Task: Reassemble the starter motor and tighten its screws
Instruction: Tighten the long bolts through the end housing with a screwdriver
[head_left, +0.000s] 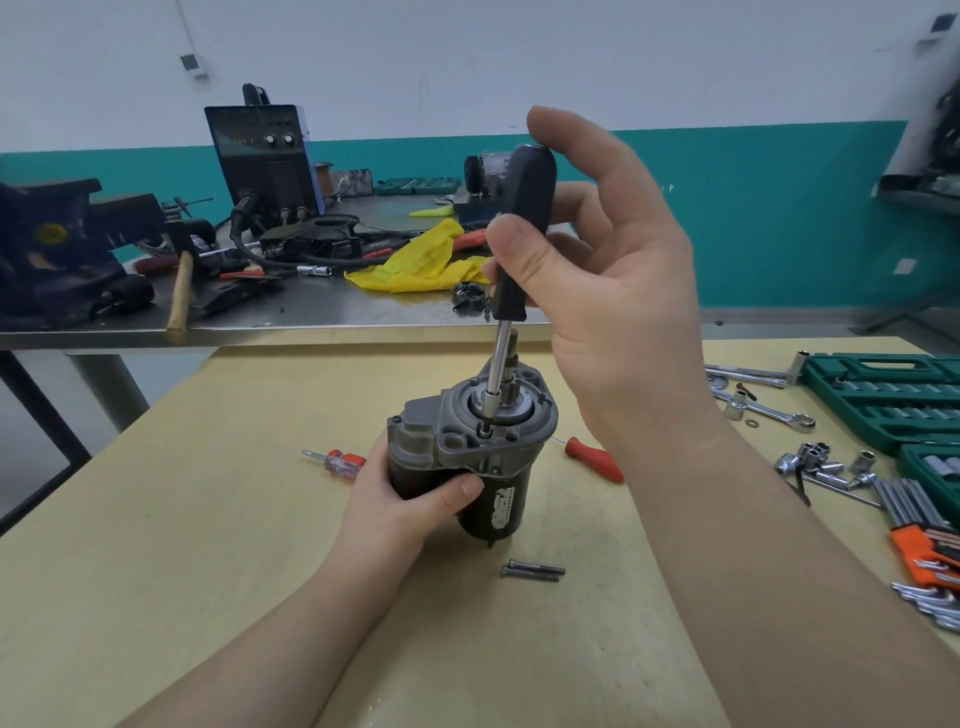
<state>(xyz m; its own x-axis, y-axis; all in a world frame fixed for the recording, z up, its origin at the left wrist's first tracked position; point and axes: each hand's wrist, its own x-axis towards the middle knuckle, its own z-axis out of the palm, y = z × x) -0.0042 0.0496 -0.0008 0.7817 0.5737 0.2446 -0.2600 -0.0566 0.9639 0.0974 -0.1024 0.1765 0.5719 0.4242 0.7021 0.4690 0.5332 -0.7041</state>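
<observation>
1. The starter motor (467, 467) carried a pale label (503, 506) on its black body, just right of the left hand's (410, 506) thumb; the print on it was too small and blurred to read.
2. The dark machine (265, 156) on the far steel bench (311, 306) showed faint markings on its upper front panel, above two round knobs; none of them could be made out.
3. No other text, brand, number or sign was legible anywhere.
</observation>
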